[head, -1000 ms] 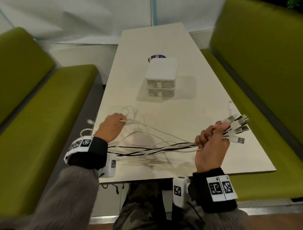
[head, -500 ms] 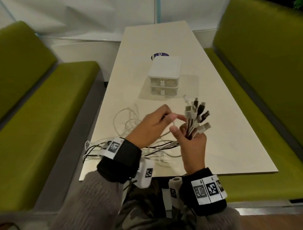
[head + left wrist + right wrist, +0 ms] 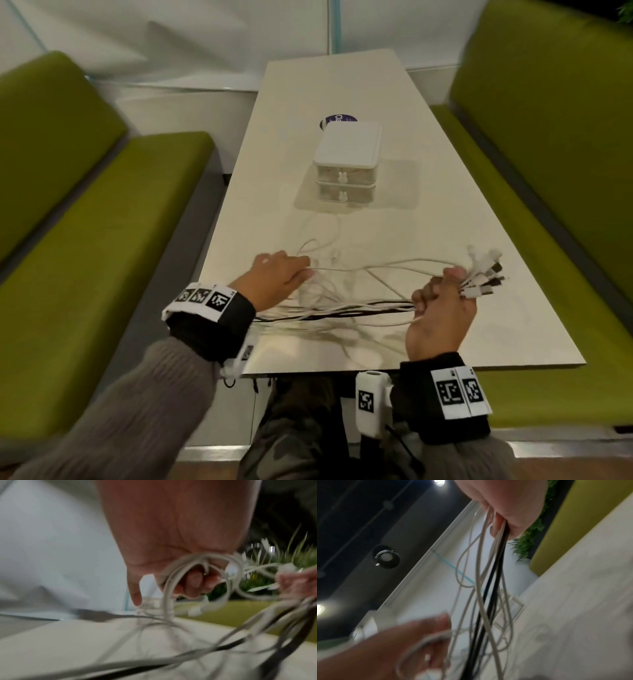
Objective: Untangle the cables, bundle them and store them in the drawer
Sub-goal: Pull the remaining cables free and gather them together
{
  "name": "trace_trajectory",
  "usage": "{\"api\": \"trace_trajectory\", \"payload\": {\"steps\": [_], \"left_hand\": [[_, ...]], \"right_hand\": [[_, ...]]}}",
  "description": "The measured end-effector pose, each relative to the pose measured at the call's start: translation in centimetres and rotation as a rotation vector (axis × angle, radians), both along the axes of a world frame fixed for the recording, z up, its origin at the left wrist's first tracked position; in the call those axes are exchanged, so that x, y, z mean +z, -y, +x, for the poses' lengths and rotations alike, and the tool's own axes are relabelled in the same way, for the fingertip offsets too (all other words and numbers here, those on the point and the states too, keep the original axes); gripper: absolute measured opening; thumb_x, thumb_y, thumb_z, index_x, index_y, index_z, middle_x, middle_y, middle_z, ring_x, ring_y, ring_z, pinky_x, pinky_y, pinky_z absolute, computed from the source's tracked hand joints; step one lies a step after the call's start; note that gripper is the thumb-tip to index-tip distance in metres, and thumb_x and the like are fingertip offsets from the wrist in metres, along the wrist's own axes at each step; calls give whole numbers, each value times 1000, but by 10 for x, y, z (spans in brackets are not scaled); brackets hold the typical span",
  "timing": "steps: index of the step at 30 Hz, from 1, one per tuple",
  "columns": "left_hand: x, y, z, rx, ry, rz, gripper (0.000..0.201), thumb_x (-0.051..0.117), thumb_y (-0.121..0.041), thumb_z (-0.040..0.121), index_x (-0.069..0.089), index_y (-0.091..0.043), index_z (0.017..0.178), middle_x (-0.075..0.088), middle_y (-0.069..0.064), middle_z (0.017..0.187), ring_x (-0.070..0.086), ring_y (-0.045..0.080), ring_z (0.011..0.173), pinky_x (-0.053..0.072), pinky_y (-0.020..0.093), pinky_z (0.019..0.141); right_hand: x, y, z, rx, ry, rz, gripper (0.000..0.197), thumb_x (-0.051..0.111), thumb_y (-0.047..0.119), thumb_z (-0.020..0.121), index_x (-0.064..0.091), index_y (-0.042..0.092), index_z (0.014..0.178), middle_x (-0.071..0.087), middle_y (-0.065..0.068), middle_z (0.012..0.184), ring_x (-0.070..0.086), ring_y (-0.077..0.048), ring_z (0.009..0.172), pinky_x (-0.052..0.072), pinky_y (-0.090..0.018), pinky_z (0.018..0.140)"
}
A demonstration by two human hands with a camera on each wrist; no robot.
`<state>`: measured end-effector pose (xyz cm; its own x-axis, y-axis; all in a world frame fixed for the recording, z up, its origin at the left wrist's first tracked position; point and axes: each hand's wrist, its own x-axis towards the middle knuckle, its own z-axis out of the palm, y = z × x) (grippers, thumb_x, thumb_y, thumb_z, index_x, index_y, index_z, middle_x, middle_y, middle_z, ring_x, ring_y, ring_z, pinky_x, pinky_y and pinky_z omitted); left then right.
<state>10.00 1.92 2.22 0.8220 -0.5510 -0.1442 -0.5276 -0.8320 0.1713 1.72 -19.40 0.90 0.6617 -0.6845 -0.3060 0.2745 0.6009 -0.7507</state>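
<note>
A tangle of white and black cables (image 3: 329, 306) lies across the near part of the table (image 3: 479, 260). My right hand (image 3: 442, 301) grips a bundle of them, and their plugs (image 3: 484, 274) fan out beyond my fist at the right. The strands hang from that fist (image 3: 493, 563). My left hand (image 3: 277, 277) is at the left, fingers curled round white cable loops (image 3: 197, 574). A small white two-drawer unit (image 3: 346, 164) stands mid-table, both drawers shut.
Green benches (image 3: 85, 222) run along both sides of the table, the right one (image 3: 565, 171) with a high back. A dark round sticker (image 3: 337, 121) shows behind the drawer unit. The table's near edge (image 3: 411, 368) is just under my wrists.
My hands, together over the table half a second ago, have drawn apart. The right hand carried the plug bundle right and the left went back to the loose cables at the left.
</note>
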Motion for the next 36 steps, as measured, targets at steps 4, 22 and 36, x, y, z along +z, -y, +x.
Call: {"api": "trace_trajectory", "payload": {"steps": [4,22,36], "left_hand": [[2,-24,30,211,117,-106,29,33,-32,100,53,-11,99,57,3,96,46,28,100,36,36,83],[34,95,-42,-191,-37,-751,30,35,-25,96,51,-4,83,50,1,74,44,11,69,35,17,65],[23,-8,14,76,-53,-388,34,35,-48,83,46,-18,72,46,-7,70,41,16,78,31,30,77]], "right_hand": [[2,0,1,-38,-1,66,26,45,30,101,45,20,77,33,10,46,27,-7,43,23,-19,40],[16,-25,-7,299,70,-239,33,64,39,77,48,14,63,35,9,43,27,-7,39,24,-20,40],[9,-20,-4,92,36,-170,27,41,25,102,49,14,78,32,13,45,26,-4,40,26,-18,40]]}}
